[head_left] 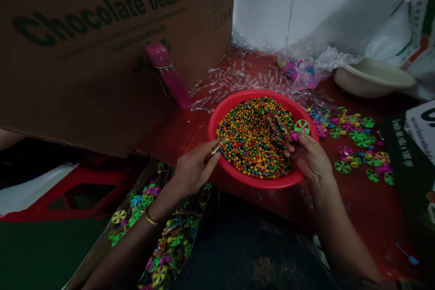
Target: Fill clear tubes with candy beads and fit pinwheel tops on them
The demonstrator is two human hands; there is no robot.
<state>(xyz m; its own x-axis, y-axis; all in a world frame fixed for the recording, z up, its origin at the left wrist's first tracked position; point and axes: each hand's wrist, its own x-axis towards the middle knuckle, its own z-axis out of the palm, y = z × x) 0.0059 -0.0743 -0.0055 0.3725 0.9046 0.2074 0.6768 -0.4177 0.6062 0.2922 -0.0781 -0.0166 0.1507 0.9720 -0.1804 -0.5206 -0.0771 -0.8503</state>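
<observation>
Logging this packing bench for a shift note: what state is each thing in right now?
red bowl: heaped with coloured candy beans.
left hand: fingers pinching a small clear tube at the bowl's rim.
right hand: holding a green pinwheel cap over the bowl.
cardboard box: upright, printed "Chocolate bean".
white bowl: contents hidden.

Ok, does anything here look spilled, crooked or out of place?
Nothing is spilled: the candy beads sit inside the red bowl. The pink bottle leans against the cardboard box, and clear tubes lie scattered behind the bowl.
</observation>
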